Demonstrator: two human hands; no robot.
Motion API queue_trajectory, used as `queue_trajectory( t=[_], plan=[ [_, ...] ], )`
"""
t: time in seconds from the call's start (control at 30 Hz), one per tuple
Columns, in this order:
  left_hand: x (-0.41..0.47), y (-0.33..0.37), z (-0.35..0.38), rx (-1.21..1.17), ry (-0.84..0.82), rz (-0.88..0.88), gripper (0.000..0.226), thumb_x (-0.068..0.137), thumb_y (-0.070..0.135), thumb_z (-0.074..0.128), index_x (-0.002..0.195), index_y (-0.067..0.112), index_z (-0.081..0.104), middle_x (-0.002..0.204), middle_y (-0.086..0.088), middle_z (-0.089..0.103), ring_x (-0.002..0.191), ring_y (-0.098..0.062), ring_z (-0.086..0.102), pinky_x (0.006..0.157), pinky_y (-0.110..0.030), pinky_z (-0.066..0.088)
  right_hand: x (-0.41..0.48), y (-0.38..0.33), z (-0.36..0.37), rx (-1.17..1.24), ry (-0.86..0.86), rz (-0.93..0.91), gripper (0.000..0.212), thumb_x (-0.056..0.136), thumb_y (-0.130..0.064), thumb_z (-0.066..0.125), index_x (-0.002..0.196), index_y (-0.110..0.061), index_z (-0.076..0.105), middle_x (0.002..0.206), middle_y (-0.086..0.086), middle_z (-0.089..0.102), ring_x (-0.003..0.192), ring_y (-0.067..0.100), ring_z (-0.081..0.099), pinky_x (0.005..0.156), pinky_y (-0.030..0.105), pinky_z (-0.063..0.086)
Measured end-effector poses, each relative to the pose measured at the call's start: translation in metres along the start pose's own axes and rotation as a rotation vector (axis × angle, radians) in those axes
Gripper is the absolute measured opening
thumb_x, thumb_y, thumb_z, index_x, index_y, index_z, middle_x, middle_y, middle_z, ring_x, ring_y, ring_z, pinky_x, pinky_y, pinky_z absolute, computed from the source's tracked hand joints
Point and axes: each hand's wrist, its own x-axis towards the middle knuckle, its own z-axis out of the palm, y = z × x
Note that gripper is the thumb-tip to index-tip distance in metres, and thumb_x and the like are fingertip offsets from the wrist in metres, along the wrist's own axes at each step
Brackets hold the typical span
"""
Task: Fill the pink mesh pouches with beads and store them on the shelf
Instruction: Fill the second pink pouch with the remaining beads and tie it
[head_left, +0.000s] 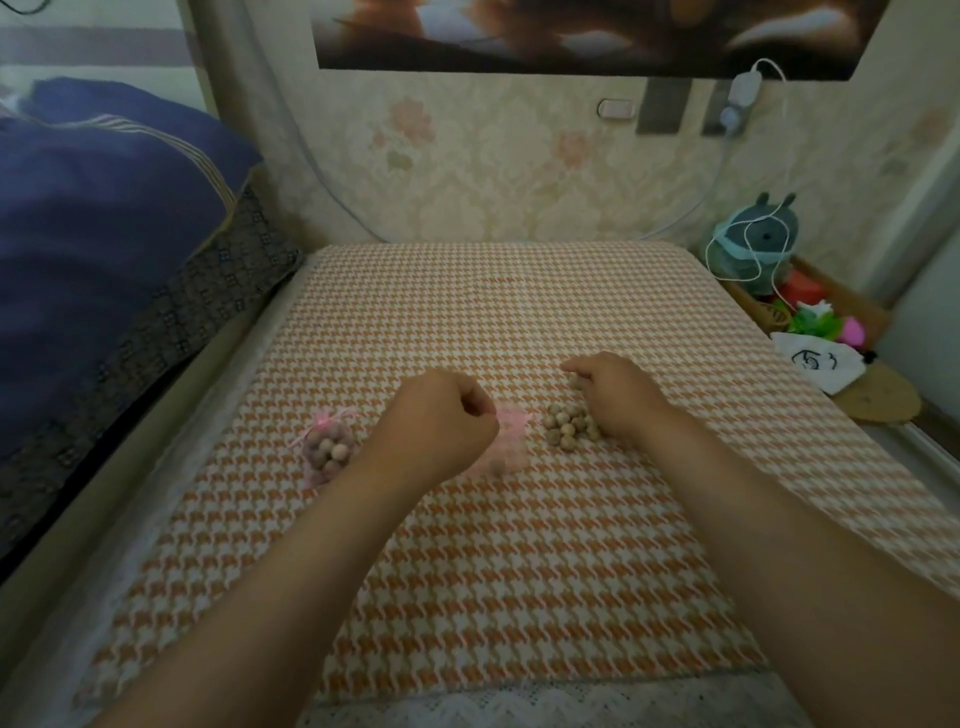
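A filled pink mesh pouch (328, 450), tied at the top and packed with tan wooden beads, lies on the houndstooth cloth (493, 545) at the left. A second pink mesh pouch (508, 435) lies mostly hidden under my left hand (441, 423), whose curled fingers pinch its edge. A heap of loose tan beads (569, 425) sits just right of that pouch. My right hand (613, 392) rests over the far side of the heap with its fingers curled down onto the beads; what it holds is hidden.
A blue quilt and dark patterned pillow (130, 249) lie along the left. At the right edge a low shelf (841, 312) holds a grey plush toy (756, 244), coloured items and a white cloth bag (815, 364). A white cable hangs from the wall.
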Motion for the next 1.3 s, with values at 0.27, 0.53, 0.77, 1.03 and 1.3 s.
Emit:
queue_trajectory(
  t=[0.27, 0.53, 0.77, 1.03, 1.3],
  plan=[
    [0.003, -0.006, 0.002, -0.001, -0.079, 0.030, 0.018, 0.087, 0.023, 0.062, 0.101, 0.027, 0.073, 0.099, 0.011, 0.068, 0.065, -0.008, 0.065, 0.059, -0.021, 0.053, 0.001, -0.008, -0.003, -0.008, 0.095, -0.006, 0.023, 0.100, -0.021, 0.058, 0.117, -0.021, 0.074, 0.121, 0.001, 0.070, 0.107, 0.021, 0.065, 0.094, 0.037, 0.053],
    [0.001, -0.006, 0.000, 0.006, -0.100, 0.068, 0.024, 0.085, 0.024, 0.062, 0.107, 0.024, 0.072, 0.102, 0.009, 0.068, 0.083, -0.006, 0.061, 0.067, -0.019, 0.047, -0.046, -0.067, -0.040, 0.438, 0.190, -0.146, 0.014, 0.087, -0.026, 0.076, 0.100, -0.030, 0.076, 0.085, -0.016, 0.070, 0.076, 0.004, 0.063, 0.072, 0.016, 0.050],
    [-0.012, 0.000, -0.003, -0.024, -0.121, 0.110, 0.022, 0.086, 0.019, 0.059, 0.103, 0.021, 0.073, 0.098, 0.000, 0.072, 0.086, -0.015, 0.065, 0.073, -0.026, 0.050, -0.090, -0.094, -0.049, 0.223, 0.071, -0.319, 0.015, 0.085, -0.048, 0.073, 0.094, -0.037, 0.077, 0.084, -0.021, 0.070, 0.077, 0.001, 0.063, 0.072, 0.028, 0.055],
    [-0.016, -0.004, -0.002, -0.082, -0.135, 0.126, 0.018, 0.087, 0.025, 0.063, 0.102, 0.021, 0.072, 0.094, 0.007, 0.070, 0.088, -0.009, 0.064, 0.076, -0.022, 0.051, -0.101, -0.090, -0.046, 0.092, 0.126, -0.429, 0.013, 0.092, -0.037, 0.066, 0.099, -0.037, 0.077, 0.095, -0.017, 0.063, 0.081, -0.005, 0.049, 0.078, 0.026, 0.048],
    [-0.008, 0.002, 0.006, -0.120, -0.178, 0.150, 0.021, 0.086, 0.021, 0.061, 0.102, 0.027, 0.073, 0.100, 0.010, 0.070, 0.076, -0.001, 0.062, 0.063, -0.018, 0.050, -0.106, -0.074, -0.059, 0.156, -0.072, -0.296, 0.022, 0.098, -0.037, 0.057, 0.093, -0.030, 0.076, 0.082, -0.012, 0.068, 0.076, 0.006, 0.062, 0.073, 0.036, 0.054]
  ],
)
